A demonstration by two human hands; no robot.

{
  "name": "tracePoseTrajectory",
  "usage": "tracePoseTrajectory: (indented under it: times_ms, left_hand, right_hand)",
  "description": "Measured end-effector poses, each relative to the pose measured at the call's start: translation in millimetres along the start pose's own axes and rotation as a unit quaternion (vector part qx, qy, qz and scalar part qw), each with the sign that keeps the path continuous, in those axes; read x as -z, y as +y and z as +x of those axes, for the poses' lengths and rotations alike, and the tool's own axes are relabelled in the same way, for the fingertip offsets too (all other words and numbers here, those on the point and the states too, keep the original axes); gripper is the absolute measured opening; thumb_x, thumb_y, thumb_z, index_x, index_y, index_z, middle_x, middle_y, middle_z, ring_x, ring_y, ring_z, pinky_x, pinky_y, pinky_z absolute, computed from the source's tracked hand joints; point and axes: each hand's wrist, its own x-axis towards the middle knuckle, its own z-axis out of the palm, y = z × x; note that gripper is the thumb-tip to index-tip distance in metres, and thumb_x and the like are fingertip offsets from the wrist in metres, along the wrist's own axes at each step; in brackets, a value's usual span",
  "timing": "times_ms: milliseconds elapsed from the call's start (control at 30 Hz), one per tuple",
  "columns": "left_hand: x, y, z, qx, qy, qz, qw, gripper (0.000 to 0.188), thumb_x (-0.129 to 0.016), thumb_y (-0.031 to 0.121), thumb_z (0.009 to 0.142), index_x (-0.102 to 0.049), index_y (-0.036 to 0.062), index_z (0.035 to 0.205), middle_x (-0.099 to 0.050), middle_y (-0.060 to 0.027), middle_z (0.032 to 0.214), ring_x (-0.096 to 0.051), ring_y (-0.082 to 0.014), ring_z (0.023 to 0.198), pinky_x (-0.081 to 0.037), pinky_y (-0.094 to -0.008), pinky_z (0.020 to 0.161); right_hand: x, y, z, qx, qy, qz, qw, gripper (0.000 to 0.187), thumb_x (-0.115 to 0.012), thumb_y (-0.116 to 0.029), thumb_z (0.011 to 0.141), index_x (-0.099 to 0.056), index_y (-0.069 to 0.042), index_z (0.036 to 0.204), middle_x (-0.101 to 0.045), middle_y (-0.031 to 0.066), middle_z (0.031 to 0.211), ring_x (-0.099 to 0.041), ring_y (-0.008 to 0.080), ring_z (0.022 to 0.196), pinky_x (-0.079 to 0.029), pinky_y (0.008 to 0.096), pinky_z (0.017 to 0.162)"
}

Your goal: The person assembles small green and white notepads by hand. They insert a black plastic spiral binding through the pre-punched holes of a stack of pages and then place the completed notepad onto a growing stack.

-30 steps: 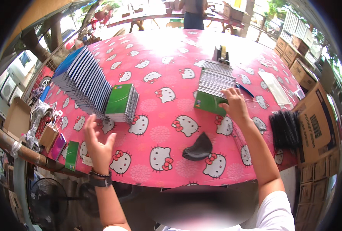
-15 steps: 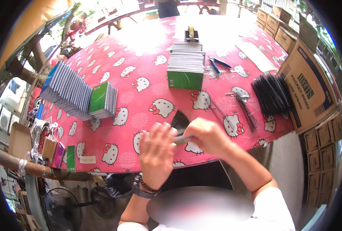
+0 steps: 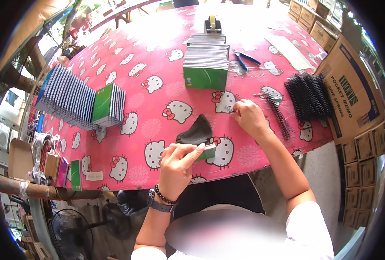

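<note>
Near the table's front edge, my left hand (image 3: 178,164) is closed round a small green-covered pad (image 3: 207,152), whose right end sticks out past the fingers. A dark, cloth-like piece (image 3: 196,131) lies just beyond that hand. My right hand (image 3: 251,116) reaches farther out to the right, low over the tablecloth, its thumb and fingers pinched together. Whatever is between the fingertips is too small to tell. Beside it on the right lies a thin bunch of black spiral coils (image 3: 280,117). A thicker heap of black coils (image 3: 306,97) lies farther right.
Green-covered notepads (image 3: 205,78) stand in a row at the middle, with a tape dispenser (image 3: 212,24) behind. Blue-handled pliers (image 3: 246,60) lie beside them. Coil-bound notepads (image 3: 66,97) stand at left, next to another green-covered group (image 3: 103,104). A cardboard box (image 3: 350,93) leans at right.
My right hand has left the pad beside my left hand and moved up and right, where thin coils lay. My left hand has turned and now holds the pad alone. The dark piece shows more fully.
</note>
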Motion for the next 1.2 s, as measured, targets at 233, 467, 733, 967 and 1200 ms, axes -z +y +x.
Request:
tracePoseTrajectory:
  times_ms: [233,467,733,967,1200]
  left_hand:
    - [-4,-1,-5,0.027,0.023,0.008,0.999,0.036,-0.069,-0.004,0.067,-0.071,0.0121,0.099,-0.066,-0.0023,0.088,-0.058,-0.0215,0.079,-0.045,-0.0336,0.071]
    - [-1,5,4,0.029,0.014,-0.009,0.999,0.031,-0.067,-0.005,0.069,-0.072,0.0102,0.096,-0.066,-0.0037,0.084,-0.058,-0.0224,0.078,-0.045,-0.0335,0.07]
    - [2,4,3,0.027,-0.004,-0.02,0.999,0.034,-0.064,-0.008,0.067,-0.071,0.0098,0.096,-0.067,-0.004,0.086,-0.058,-0.0232,0.078,-0.045,-0.034,0.071]
    - [2,9,5,0.045,-0.006,-0.005,0.999,0.029,-0.067,-0.004,0.07,-0.07,0.0102,0.095,-0.067,-0.0041,0.086,-0.059,-0.023,0.079,-0.045,-0.034,0.071]
    - [-6,6,3,0.044,0.019,0.003,0.999,0.016,-0.073,0.009,0.075,-0.07,0.0108,0.09,-0.068,-0.0021,0.084,-0.06,-0.0206,0.076,-0.044,-0.0329,0.07]
  right_hand:
    - [44,-41,-19,0.131,-0.068,0.295,0.944,0.018,-0.062,-0.003,0.083,-0.062,-0.003,0.102,-0.062,0.012,0.088,-0.063,0.0275,0.079,-0.051,0.0354,0.07]
    - [37,-48,-41,0.17,-0.059,0.321,0.93,0.022,-0.069,-0.001,0.078,-0.066,-0.006,0.099,-0.061,0.0064,0.085,-0.062,0.0228,0.079,-0.051,0.0334,0.069]
    - [40,-48,-43,0.162,-0.175,0.387,0.891,0.021,-0.067,0.001,0.078,-0.064,-0.004,0.098,-0.061,0.0065,0.085,-0.061,0.0194,0.077,-0.051,0.032,0.068]
    - [53,-56,-43,0.118,-0.185,0.342,0.914,0.026,-0.069,-0.011,0.081,-0.061,-0.003,0.104,-0.061,0.0092,0.082,-0.062,0.0213,0.075,-0.049,0.0342,0.066]
    - [42,-52,-47,0.196,-0.094,0.295,0.93,0.021,-0.071,-0.011,0.078,-0.061,-0.005,0.096,-0.061,0.0076,0.084,-0.059,0.0251,0.079,-0.048,0.0339,0.069]
